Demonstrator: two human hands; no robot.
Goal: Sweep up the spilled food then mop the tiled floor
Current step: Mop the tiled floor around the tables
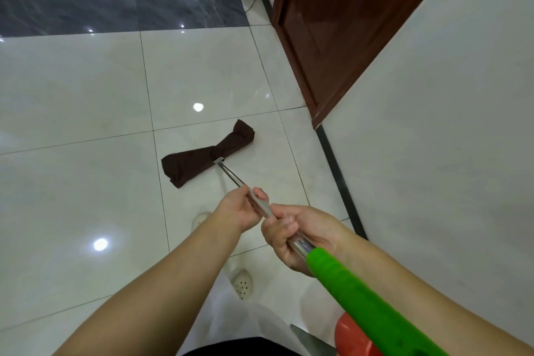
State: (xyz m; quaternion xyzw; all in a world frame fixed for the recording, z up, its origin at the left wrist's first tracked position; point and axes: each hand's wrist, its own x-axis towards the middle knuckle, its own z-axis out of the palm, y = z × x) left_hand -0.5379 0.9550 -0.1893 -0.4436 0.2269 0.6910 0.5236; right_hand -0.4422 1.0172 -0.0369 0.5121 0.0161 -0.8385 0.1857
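Head view: the mop (228,173) lies at twelve o'clock of the hands, its brown cloth (202,157) flat on the white tiled floor (86,95); right hand (300,235) clenches the steel handle beside the green grip (367,303), left hand (241,208) curls around it further down, toward eleven o'clock

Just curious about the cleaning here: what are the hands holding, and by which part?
Both grip the mop by its metal pole: left hand farther down, right hand just below the green grip.
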